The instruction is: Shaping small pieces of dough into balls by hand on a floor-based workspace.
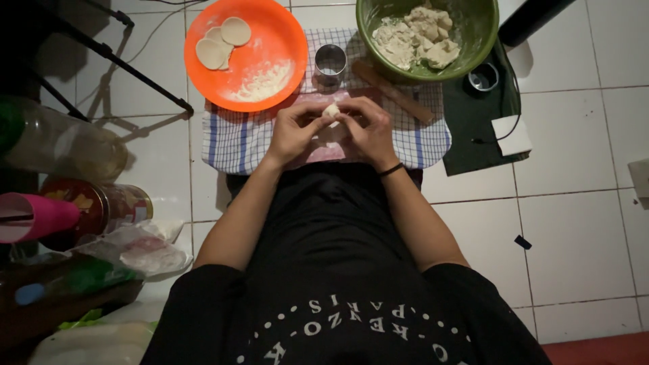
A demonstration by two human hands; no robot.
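My left hand (295,130) and my right hand (369,128) meet over a checked cloth (230,138) on the floor, both pinching a small pale lump of dough (331,110) between the fingertips. Just beyond the hands stands a round metal cutter (330,64). A wooden rolling pin (395,92) lies at an angle to the right of it. An orange plate (270,27) at the back left carries flour and a few flat dough rounds (223,42). A green bowl (473,40) at the back right holds torn dough pieces (417,37).
White floor tiles surround the cloth. A dark mat (473,128) with a small metal cup (483,76) and a white block (512,135) lies to the right. Tins, a pink cup (34,216), bottles and plastic bags crowd the left edge. A black stand leg (135,67) crosses the upper left.
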